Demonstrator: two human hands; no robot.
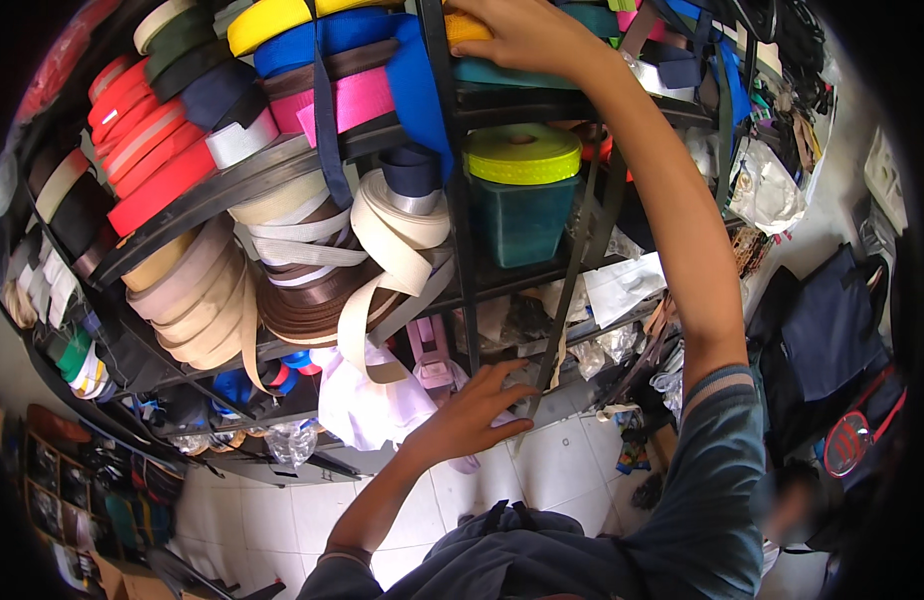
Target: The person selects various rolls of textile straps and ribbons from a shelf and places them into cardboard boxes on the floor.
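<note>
The right hand [512, 38] is raised to the far shelf level, where its fingers are laid over the edge of a yellow-orange roll of webbing [466, 28]. The roll is set at the far middle of the scene, just right of a black upright post [458, 230]; whether it is firmly grasped or only touched cannot be told. Beneath that hand, a teal roll [512, 73] is seen lying flat.

The left hand [469, 418] is held lower and nearer, its fingers spread and closed on nothing. A pink strap [431, 352] is seen just beyond it on the left, and a dark hanging strap [557, 345] is passed close by its fingertips; contact with that strap cannot be made out.

Left of the post, a bright yellow roll [267, 25], a blue roll [327, 42] and a pink roll [357, 98] are stacked, with red rolls [152, 150] piled farther left. Nearer, a cream roll [397, 215] is left with its loose end dangling above a white plastic bag [367, 400]. Right of the post, a neon yellow roll [522, 153] is rested on a teal container [522, 220]. White floor tiles [307, 515] are shown at the near side.
</note>
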